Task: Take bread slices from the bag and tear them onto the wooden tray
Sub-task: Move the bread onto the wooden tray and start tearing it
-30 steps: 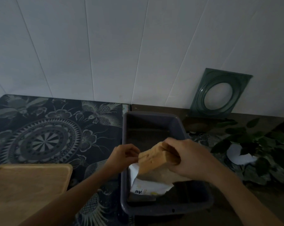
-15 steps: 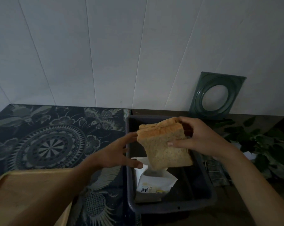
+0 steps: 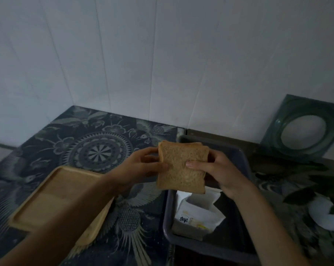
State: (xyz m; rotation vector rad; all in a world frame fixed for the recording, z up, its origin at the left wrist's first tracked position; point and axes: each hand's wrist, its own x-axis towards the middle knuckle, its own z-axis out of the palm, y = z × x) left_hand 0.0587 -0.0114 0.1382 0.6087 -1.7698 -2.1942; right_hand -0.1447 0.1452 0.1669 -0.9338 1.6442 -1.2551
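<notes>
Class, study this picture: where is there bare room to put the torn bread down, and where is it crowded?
The wooden tray is bare, bordered by the patterned mat and crossed at its near right corner by the left forearm. The mat between tray and wall is free too. The grey tub is crowded by the bread bag; leaves clutter the right.

We saw a dark patterned cloth (image 3: 97,150) covering the table, a grey plastic bin (image 3: 244,166) at its right edge, a green square frame (image 3: 277,139) leaning against the white panelled wall (image 3: 162,64), and leafy stems (image 3: 306,191) beside something white (image 3: 323,215).
</notes>
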